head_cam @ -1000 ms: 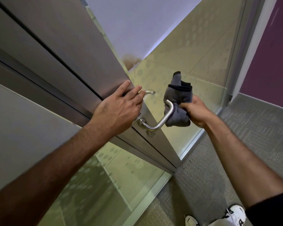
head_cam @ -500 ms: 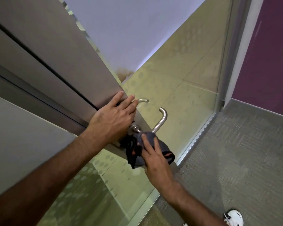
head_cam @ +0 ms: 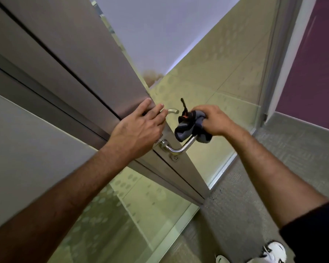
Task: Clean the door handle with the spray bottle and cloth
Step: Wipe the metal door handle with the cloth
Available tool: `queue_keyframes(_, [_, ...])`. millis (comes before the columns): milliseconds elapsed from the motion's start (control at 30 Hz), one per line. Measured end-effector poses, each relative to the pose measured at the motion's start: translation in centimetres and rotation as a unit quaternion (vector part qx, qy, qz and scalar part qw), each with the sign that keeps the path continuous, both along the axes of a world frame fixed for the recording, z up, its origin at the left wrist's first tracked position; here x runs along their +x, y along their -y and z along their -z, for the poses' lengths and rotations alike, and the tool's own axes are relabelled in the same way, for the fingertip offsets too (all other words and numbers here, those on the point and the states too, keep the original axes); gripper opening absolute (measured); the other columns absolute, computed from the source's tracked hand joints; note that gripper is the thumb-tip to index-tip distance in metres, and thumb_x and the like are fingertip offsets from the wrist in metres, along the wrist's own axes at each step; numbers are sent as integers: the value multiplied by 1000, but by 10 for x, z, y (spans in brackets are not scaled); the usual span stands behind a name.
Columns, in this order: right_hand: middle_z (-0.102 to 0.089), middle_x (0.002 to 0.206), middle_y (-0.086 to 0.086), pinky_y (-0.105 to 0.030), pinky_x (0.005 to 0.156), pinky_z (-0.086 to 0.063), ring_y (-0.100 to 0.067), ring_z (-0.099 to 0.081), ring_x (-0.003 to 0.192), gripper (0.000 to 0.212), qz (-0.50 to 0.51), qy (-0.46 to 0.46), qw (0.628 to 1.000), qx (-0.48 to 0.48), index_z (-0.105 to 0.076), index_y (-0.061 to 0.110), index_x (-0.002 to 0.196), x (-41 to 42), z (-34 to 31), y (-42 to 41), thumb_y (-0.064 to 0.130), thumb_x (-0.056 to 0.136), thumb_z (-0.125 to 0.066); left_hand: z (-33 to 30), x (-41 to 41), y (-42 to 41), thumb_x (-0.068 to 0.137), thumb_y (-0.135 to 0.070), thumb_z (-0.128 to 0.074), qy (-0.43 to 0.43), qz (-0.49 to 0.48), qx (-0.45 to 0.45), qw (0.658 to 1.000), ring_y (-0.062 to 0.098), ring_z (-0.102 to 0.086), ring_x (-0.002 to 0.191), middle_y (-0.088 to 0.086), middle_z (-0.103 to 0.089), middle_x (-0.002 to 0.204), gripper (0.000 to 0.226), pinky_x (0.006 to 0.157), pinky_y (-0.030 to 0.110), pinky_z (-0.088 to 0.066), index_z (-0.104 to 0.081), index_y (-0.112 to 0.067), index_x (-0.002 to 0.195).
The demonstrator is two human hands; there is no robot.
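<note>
A curved metal door handle [head_cam: 179,149] sticks out from the edge of a grey door [head_cam: 95,73]. My right hand [head_cam: 215,120] grips a bunched dark grey cloth [head_cam: 188,127] and presses it on the handle's outer end, which it hides. My left hand [head_cam: 141,130] lies flat on the door face just left of the handle, fingers spread and reaching the door's edge. A second handle [head_cam: 172,111] on the door's far side shows past my fingertips. No spray bottle is in view.
A glass partition [head_cam: 217,82] with dotted frosting runs behind and below the door. Grey carpet [head_cam: 254,186] covers the floor at right, beside a purple wall [head_cam: 311,73]. My white shoes [head_cam: 273,253] show at the bottom right.
My right hand has lifted the cloth from the handle's base by the door up to the outer end of the bar. My left hand stays flat on the door.
</note>
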State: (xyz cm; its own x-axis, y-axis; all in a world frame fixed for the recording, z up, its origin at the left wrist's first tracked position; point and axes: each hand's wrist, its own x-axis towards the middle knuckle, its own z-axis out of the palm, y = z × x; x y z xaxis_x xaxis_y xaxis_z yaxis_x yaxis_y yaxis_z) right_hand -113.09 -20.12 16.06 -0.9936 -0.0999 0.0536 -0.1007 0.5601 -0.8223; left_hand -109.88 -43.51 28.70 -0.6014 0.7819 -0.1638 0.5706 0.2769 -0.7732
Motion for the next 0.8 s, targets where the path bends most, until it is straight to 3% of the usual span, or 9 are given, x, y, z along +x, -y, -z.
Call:
queue_keyframes(100, [-71,87,-1,-39,78,-57,-27,-68,89,15,-85,71,992,53,-68,18,85,-19,-11,-12,7,86,-58,2,-1,1,98,-28,-34,-3,-2,-8,1000,29,-27,154,12,-32,165,56,122,53,4,-46,-9,149])
queue_keyframes(267, [-70,84,-7,-39,78,-53,-28,-64,80,20,-71,201,977,2,-67,12,86,-36,-16,-9,20,95,-52,-1,-1,0,99,-28,-31,-4,-3,-9,1000,28,-29,153,11,-34,164,55,122,53,4,-48,-9,148])
queue_keyframes(367, [-59,76,-9,-38,71,-52,-24,-57,71,23,24,310,943,-118,-60,8,80,-22,2,-11,17,96,-45,-1,-1,0,98,-28,-33,1,-1,-11,1000,28,-28,154,12,-33,164,56,121,53,7,-47,-10,149])
queue_keyframes(467, [-34,64,-4,-28,53,-32,-15,-36,56,26,141,376,851,-338,-39,17,67,14,34,12,0,86,-38,1,-1,2,97,-26,-39,-8,-2,-3,1000,28,-32,152,13,-36,162,55,121,52,7,-49,-8,147])
queue_keyframes(533, [-42,69,-8,-29,55,-36,-17,-42,61,22,180,347,804,-449,-47,14,77,33,47,37,-3,89,-39,1,-2,2,95,-26,-44,-9,-3,5,1000,29,-35,150,14,-39,161,55,122,52,3,-51,-7,146])
queue_keyframes(600, [-61,88,-17,-34,63,-49,-28,-59,77,19,189,329,777,-503,-60,5,102,43,58,68,2,96,-42,0,-1,0,94,-25,-45,4,0,4,1000,30,-36,149,14,-41,160,54,122,53,-2,-53,-5,144])
queue_keyframes(667, [-64,107,-23,-36,73,-52,-36,-63,96,21,207,320,794,-474,-58,-2,113,55,63,100,7,99,-46,0,-1,0,95,-25,-44,6,-2,-3,1000,30,-36,150,15,-41,160,53,122,54,-4,-54,-5,143])
queue_keyframes(733, [-65,103,-21,-30,73,-47,-30,-62,96,12,221,296,821,-435,-59,3,95,68,68,127,5,99,-47,-2,-1,-2,95,-25,-45,5,-5,-7,1000,30,-35,150,14,-41,160,52,122,54,-3,-55,-6,142])
queue_keyframes(800, [-64,86,-13,-24,63,-42,-20,-56,86,26,207,282,840,-415,-53,13,75,78,72,139,6,100,-48,-2,0,-1,96,-25,-43,6,-6,-2,1000,29,-33,151,13,-39,162,53,122,54,-2,-52,-6,144])
